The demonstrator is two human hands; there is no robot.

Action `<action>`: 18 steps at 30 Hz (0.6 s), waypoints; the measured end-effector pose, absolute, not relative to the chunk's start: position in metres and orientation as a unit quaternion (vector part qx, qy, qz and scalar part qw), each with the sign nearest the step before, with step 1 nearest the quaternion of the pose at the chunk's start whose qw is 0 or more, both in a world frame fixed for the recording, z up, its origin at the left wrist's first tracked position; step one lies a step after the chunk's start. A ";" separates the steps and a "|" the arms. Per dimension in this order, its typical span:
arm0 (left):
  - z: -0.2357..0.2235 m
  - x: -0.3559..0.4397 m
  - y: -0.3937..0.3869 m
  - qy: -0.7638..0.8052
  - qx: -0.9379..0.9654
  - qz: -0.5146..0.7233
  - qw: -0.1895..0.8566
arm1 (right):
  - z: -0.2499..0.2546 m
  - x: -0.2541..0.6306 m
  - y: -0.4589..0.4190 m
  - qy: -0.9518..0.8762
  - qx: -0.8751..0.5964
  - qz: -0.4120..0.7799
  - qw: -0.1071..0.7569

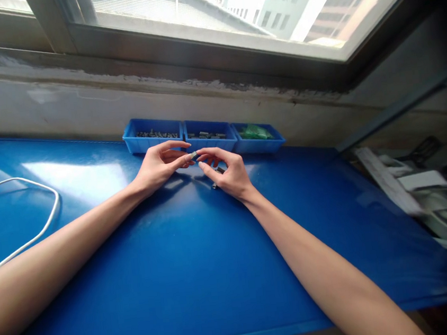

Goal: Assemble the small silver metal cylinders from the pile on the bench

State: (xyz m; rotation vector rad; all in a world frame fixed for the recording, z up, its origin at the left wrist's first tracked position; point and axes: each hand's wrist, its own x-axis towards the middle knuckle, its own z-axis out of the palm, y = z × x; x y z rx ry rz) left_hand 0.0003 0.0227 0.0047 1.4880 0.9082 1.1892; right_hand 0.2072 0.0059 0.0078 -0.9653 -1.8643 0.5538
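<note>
My left hand is raised over the table, its thumb and fingers closed on a small metal piece, too small to make out its exact kind. My right hand faces it from the right. Its index fingertip is at the piece's right end, and the thumb stands apart below, leaving a gap. Shiny metal parts show around the right thumb, partly covered by it; whether they lie on the table or touch the palm I cannot tell.
Three blue bins line the wall: the left bin has small metal hardware, the middle bin metal pieces, the right bin green plastic. A white cable curves across the blue table. Blurred items sit at right, below a window.
</note>
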 end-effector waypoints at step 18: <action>0.005 0.008 0.018 0.363 0.713 0.429 0.419 | -0.002 0.214 0.026 -0.632 -0.417 0.347 0.554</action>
